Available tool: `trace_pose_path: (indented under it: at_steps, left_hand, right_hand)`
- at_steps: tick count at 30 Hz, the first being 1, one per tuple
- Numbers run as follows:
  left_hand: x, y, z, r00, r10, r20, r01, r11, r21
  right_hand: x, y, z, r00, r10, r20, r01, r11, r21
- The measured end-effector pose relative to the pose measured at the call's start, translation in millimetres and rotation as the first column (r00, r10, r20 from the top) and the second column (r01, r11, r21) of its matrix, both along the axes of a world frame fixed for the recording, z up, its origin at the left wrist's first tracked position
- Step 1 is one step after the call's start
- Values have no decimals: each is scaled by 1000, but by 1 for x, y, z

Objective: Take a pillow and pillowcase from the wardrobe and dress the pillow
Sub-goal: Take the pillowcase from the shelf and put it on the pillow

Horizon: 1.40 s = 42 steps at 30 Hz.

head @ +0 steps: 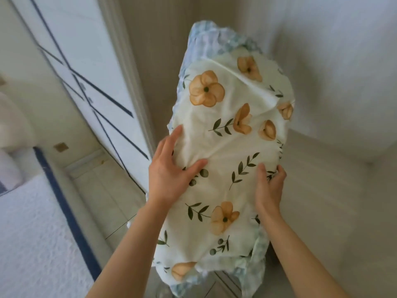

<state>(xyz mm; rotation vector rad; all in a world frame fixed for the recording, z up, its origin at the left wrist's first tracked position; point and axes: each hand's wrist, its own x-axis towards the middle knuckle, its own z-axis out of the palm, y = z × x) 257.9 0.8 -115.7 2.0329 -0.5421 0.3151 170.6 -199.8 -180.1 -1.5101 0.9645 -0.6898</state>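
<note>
Cream cotton printed with orange flowers and green sprigs covers most of a pillow (199,39) held upright in mid-air, as a person works the pillowcase (227,147) down over it. The pillow's blue-patterned fabric shows uncovered at 12 o'clock and again at the bottom, near 6 o'clock, which suggests the cover is not yet fully seated.

The left hand (171,168), at 9 o'clock of the bundle, lies spread and flat against the front of the cloth, thumb out, pressing rather than pinching; it appears placed to steady the pillow and smooth the case. The right hand (270,183), at 3 o'clock, curls round the side edge, fingers wrapped behind and thumb in front, gripping cloth and pillow together, probably to keep the weight up while the cover is tugged.

A white wardrobe (90,78) with dark blue trim stands at 10 o'clock, well apart from the pillow. A white textured bedcover (32,233) fills the 8 o'clock corner. The remaining job, by the look of it, is closing the open end.
</note>
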Motion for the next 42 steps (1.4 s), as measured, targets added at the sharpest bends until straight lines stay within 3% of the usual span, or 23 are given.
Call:
trace_pose_path:
  at_steps: [5,10,20,25,32,42]
  left_hand:
    - [-29,70,15,973,191,126,-174,976,-130]
    - [-52,152,10,904,403,143,-364,901,-238]
    - [-62,311,-14,650,760,-12,-701,594,-396]
    - [-51,377,-27,557,827,-78,-795,503,-339]
    - [-9,460,-48,481,858,-179,-876,475,-79]
    - [43,501,-90,389,884,-260,-912,410,27]
  right_hand:
    - [13,58,25,967,171,187,-160,985,-69]
    - [29,128,44,862,382,332,-374,923,-91]
    - [82,283,45,602,732,318,-713,672,-200]
    - [125,357,28,521,825,216,-810,558,-178]
    - [178,449,-7,468,881,60,-869,472,-148]
    - [237,496,-52,417,907,-57,-907,412,-86]
